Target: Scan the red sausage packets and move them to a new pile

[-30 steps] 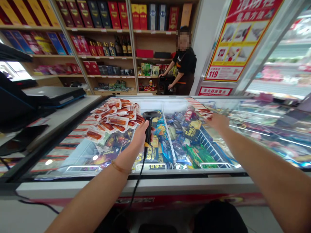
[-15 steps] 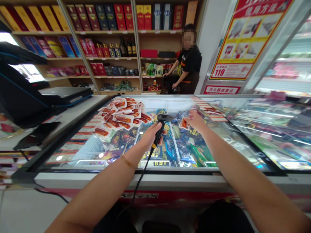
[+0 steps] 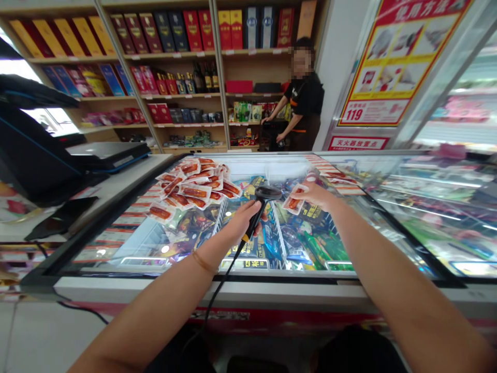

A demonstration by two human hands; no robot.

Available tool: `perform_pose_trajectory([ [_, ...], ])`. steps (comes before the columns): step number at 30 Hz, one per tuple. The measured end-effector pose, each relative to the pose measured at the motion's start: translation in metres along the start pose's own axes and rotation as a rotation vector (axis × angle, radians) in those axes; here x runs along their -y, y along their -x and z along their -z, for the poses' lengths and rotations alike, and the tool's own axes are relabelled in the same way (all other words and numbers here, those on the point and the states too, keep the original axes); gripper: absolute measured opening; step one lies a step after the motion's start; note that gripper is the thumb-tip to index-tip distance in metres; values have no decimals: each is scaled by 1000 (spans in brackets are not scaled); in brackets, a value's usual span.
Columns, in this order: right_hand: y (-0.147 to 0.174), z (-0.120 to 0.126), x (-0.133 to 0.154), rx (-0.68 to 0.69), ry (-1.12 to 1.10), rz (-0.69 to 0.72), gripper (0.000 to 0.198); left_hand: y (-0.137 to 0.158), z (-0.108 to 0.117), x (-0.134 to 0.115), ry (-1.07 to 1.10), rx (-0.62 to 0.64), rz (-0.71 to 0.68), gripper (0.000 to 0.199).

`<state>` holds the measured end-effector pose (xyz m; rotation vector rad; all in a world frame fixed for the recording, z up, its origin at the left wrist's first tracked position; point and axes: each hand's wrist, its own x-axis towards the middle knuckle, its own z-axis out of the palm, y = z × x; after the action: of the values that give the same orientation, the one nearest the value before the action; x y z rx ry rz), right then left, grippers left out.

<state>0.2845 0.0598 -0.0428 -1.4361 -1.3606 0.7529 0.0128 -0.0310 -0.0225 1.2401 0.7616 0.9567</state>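
My left hand (image 3: 248, 218) is wrapped round the handle of a black barcode scanner (image 3: 267, 193), whose cable runs down toward me. The scanner's head points right. Between the fingers of my right hand (image 3: 312, 193) is a packaged sausage (image 3: 293, 203) in clear wrapping, held a short way right of the scanner head. A heap of packaged sausages (image 3: 194, 187) lies on the glass top at the left. More packs (image 3: 339, 180) lie on the right side, behind my right hand.
Under the glass of the chest freezer (image 3: 155, 286) are bagged goods and white wire dividers. A scale (image 3: 108, 154) stands on the left counter beside a dark screen. Across the freezer, a person (image 3: 305, 103) stands before shelves of boxes and bottles.
My right hand has turned the packaged sausage so more of it shows, now nearer the scanner. The scanner has moved slightly right and down.
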Motion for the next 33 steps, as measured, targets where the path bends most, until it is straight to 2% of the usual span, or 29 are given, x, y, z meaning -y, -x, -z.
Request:
perform_pose_trajectory([
  [2,2,3,2,169,-22,-76,39,0,1,1,8,1,3,41],
  [3,3,4,2,195,-57,-100,38,0,1,1,12,-2,1,41],
  [7,9,4,4,31,-315,-111,35,1,0,-2,39,-31,-32,42],
  [9,13,-1,8,-35,-360,-92,35,2,0,-4,57,-52,-61,44],
  [13,17,-16,16,-154,-231,39,37,2,4,-5,66,-61,-111,45],
  [19,21,-29,20,-197,-86,234,39,3,6,-4,50,-17,-150,42],
  [33,29,-30,27,-225,-27,260,39,8,2,-6,11,46,-164,40],
])
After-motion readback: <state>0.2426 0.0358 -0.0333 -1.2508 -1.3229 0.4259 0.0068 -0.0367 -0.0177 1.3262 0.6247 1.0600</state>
